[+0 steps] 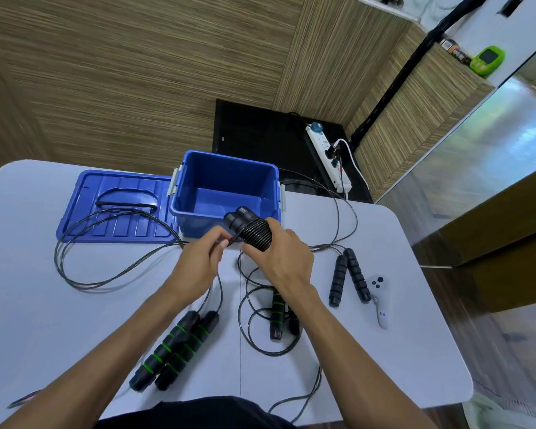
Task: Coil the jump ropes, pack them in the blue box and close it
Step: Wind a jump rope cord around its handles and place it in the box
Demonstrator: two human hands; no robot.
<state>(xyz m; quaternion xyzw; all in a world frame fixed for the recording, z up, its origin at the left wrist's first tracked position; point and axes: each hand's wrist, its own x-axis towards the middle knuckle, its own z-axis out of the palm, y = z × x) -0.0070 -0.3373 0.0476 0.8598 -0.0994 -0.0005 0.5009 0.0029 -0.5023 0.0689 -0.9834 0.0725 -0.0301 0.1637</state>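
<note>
1. While the right hand (280, 258) gripped a wound jump rope (254, 233), fingers curled round the black coils wrapped over its two paired handles, the bundle hung just in front of the blue box (226, 187).
2. Beside it, the left hand (203, 261) pinched the loose rope end between thumb and fingertips, right against the coils.
3. That box stood open on the white table (415, 351), and its blue lid (118, 209) lay flat just to its left, touching it.
4. Nearer the person, a green-banded handle pair (175, 351) lay at the left, with its cord looping across the lid.
5. Under the right forearm sat another green-banded pair (277, 314), partly hidden.
6. Further right lay an all-black handle pair (348, 278), and just beside it a white controller (379, 300).
7. Beyond the table, a power strip (328, 156) rested on a black surface.
</note>
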